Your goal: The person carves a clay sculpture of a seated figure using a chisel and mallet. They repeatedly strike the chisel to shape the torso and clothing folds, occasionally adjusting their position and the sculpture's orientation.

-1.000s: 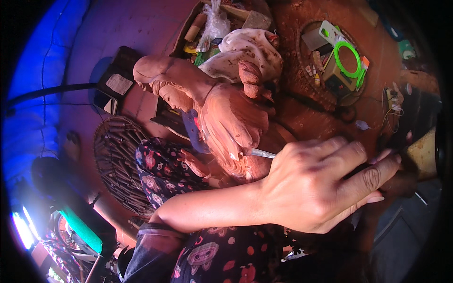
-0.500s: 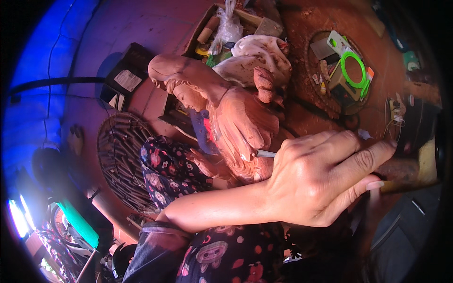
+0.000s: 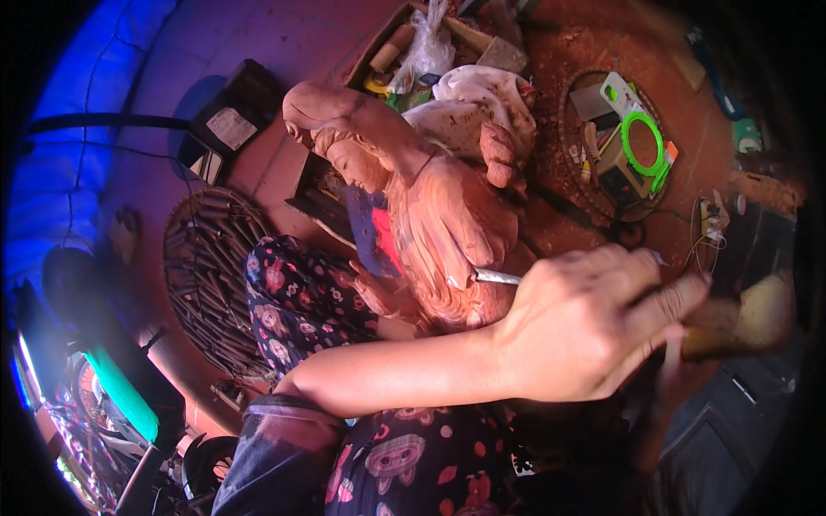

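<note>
My left hand [image 3: 581, 322] crosses the middle from the lower left, its fingers closed round a chisel. The chisel's bare metal shaft [image 3: 499, 277] sticks out to the left, and its tip meets a fold of a carved wooden statue [image 3: 452, 202]. The reddish-brown figure leans to the left, with a bowed face, a hooded head and a draped robe. Beyond my left fingers is a blurred, yellowish wooden mallet-like block [image 3: 761, 322]. My right hand [image 3: 673, 370] is only a smeared patch of skin below my left fingertips, so its grip cannot be made out.
Patterned trousers [image 3: 301, 301] cover legs beside the statue. A round tray of tools [image 3: 211, 275] lies at left, a black box [image 3: 232, 120] behind it. Farther back are a whitish cloth [image 3: 473, 103] and a crate [image 3: 370, 56]. A bright green ring [image 3: 632, 142] lies at back right.
The whole view has shifted slightly. My left hand sits a little farther right of the statue, showing more of the chisel's shaft. Its fingers and the mallet-like block are more blurred.
</note>
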Demonstrator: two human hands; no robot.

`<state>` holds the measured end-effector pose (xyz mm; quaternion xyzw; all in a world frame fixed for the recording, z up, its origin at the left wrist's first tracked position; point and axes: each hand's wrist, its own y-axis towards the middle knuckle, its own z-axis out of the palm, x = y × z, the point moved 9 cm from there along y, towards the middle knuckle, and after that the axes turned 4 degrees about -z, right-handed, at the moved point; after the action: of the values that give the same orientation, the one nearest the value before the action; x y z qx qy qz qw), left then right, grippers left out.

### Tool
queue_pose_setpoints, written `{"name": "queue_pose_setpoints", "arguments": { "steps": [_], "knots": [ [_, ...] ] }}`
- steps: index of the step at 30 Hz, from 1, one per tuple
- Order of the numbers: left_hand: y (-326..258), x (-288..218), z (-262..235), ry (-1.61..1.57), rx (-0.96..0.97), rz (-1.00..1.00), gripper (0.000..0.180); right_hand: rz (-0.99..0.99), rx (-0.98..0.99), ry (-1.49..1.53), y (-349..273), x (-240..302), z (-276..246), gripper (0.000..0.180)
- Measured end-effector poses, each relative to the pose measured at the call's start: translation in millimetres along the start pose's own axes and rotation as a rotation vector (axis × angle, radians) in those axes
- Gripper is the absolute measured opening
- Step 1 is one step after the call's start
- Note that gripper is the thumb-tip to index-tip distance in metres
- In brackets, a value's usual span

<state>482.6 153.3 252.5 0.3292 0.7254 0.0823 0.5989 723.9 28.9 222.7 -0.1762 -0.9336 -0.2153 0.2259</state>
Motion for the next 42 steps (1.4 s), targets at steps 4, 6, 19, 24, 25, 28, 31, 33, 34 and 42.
{"name": "queue_pose_setpoints", "arguments": {
  "steps": [4, 6, 19, 24, 25, 28, 31, 33, 34, 42],
  "knots": [
    [-2.9, -22.9, 8.5, -0.059, 0.082, 0.144, 0.043, 0.051, 0.043, 0.007, -3.5, -1.1, 8.0, 0.057],
    [-2.5, -17.8, 11.5, -0.126, 0.117, 0.091, 0.040, 0.096, 0.075, 0.105, -6.2, -4.6, 11.4, 0.056],
    [-3.3, 15.6, -5.8, -0.219, -0.071, -0.081, 0.035, -0.474, 0.563, -0.193, 16.8, 57.9, 33.6, 0.049],
    [-0.8, 4.0, -15.7, -0.057, -0.155, 0.069, 0.038, -0.281, 0.121, 0.054, 13.1, 37.3, -0.3, 0.062],
    [-1.5, -4.6, -13.6, -0.067, -0.132, 0.140, 0.039, -0.158, 0.085, 0.250, 7.3, 24.6, -0.9, 0.065],
    [-5.9, -18.2, -8.1, -0.117, -0.059, 0.206, 0.047, -0.085, 0.041, 0.211, 0.4, 11.2, 1.6, 0.060],
    [-9.7, -9.9, -5.1, -0.220, -0.003, 0.104, 0.046, -0.076, 0.046, 0.139, 3.8, 10.1, 0.6, 0.055],
    [-15.0, -8.2, -3.8, -0.231, 0.035, 0.097, 0.047, -0.071, 0.051, 0.102, 4.0, 10.5, -2.9, 0.052],
    [-17.3, -7.1, -4.2, -0.240, 0.039, 0.095, 0.047, -0.071, 0.056, 0.086, 2.7, 10.2, -5.6, 0.051],
    [-19.9, -0.5, -14.2, -0.313, -0.032, 0.105, 0.043, -0.259, 0.219, -0.361, -10.4, -1.0, -44.8, 0.046]
  ]
}}
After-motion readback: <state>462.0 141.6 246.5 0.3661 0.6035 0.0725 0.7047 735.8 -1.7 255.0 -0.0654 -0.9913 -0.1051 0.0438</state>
